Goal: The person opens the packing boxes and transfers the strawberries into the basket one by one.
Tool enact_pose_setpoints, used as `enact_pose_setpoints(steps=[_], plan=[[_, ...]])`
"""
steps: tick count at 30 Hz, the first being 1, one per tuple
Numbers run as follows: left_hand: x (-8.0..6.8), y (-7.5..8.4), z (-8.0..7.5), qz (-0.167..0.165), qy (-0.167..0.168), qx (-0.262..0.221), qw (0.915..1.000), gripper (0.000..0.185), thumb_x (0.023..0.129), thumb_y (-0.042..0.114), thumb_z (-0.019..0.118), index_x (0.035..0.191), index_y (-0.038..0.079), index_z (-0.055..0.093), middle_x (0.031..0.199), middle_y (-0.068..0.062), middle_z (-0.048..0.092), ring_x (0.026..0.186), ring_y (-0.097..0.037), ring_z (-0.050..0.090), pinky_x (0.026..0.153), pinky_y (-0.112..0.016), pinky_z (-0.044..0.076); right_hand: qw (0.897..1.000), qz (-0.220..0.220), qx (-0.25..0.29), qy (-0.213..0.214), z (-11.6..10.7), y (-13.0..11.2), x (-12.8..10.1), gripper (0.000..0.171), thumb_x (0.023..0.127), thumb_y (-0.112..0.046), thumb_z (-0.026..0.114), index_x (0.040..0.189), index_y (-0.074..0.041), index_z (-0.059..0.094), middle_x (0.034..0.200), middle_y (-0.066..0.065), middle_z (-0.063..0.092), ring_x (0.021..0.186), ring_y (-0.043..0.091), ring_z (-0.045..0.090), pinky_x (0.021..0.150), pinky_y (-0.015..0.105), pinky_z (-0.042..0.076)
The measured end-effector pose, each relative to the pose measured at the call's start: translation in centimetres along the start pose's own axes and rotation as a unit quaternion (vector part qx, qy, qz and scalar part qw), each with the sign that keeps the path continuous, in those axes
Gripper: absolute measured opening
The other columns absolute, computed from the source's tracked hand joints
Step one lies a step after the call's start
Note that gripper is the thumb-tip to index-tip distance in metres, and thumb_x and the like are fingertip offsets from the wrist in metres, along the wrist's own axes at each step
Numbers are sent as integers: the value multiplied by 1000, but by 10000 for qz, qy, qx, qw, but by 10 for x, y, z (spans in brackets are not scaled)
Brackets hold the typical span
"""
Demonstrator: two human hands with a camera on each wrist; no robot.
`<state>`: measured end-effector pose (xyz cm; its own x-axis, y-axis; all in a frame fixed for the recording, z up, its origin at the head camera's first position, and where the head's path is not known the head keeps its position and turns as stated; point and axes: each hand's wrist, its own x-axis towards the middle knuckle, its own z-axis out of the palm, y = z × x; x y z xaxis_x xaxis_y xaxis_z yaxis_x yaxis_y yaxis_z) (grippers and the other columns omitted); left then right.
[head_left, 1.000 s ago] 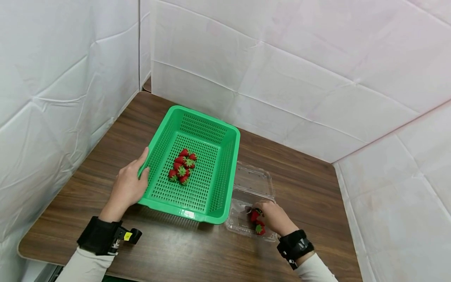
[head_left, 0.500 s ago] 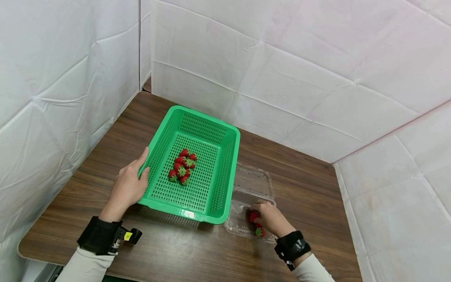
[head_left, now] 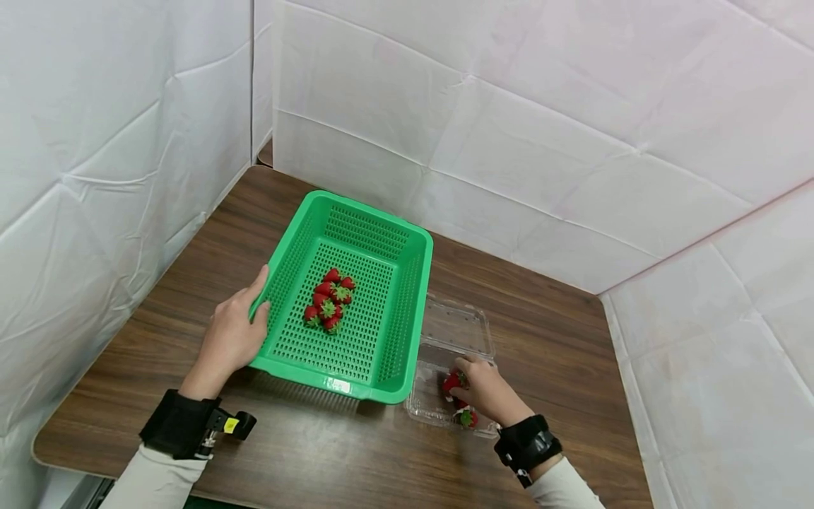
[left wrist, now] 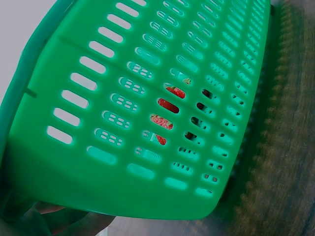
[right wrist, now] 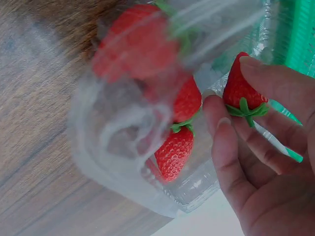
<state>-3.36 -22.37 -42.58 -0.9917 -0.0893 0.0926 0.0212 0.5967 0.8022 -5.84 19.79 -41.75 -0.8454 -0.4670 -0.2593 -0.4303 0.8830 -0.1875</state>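
My right hand (head_left: 485, 387) pinches a red strawberry (head_left: 451, 382) (right wrist: 242, 88) just above the clear plastic clamshell (head_left: 454, 332) at the table's front right. More strawberries (right wrist: 173, 152) lie in the clamshell under the hand. My left hand (head_left: 234, 331) grips the left rim of the green perforated basket (head_left: 381, 311). Several strawberries (head_left: 329, 300) lie in a heap on the basket's floor; in the left wrist view they show red through the basket wall (left wrist: 147, 98).
The wooden table (head_left: 191, 283) is closed in by white padded walls at the left, back and right. The clamshell's open lid (head_left: 459, 326) lies flat behind its tray, next to the basket's right wall.
My right hand has lifted a strawberry out of the clamshell and moved slightly left and up. The left hand and basket have not moved.
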Motion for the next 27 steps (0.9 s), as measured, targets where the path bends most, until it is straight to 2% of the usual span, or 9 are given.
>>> enact_pose_setpoints(steps=[6,14,19,23,27], plan=[[0,0,0,-1,-26,16,10000,62,101,8,45,156,18,18,142,-32,45,120,-53,48,91,-67,40,9990,15,455,-15,-5,-1,1,24,84,-13,75,105,-5,65,89,1,65,70,7,60,59,20,48],[1,0,1,47,52,25,10000,61,101,8,46,156,17,20,139,-32,47,118,-53,50,89,-67,42,9968,-561,539,200,-16,1,1,25,85,-9,73,109,-7,69,102,5,60,78,11,59,66,22,52],[1,0,0,9,30,13,10000,61,101,8,46,156,18,20,140,-32,47,119,-53,49,90,-68,41,9944,-768,686,253,-23,-9,0,26,90,-9,67,116,-10,68,106,4,60,84,10,58,69,22,51],[1,0,0,-17,12,-14,10000,62,101,8,46,156,18,20,141,-32,46,120,-53,49,91,-68,40,9931,-965,576,348,-31,-17,1,27,92,-9,65,118,-10,67,109,5,61,89,12,60,72,23,52],[1,0,0,-39,-30,-11,10000,62,101,9,46,156,18,19,141,-32,46,121,-54,47,91,-69,39,9906,-1149,546,497,-40,-23,3,26,93,-10,64,119,-9,67,109,6,61,86,10,59,70,22,51]])
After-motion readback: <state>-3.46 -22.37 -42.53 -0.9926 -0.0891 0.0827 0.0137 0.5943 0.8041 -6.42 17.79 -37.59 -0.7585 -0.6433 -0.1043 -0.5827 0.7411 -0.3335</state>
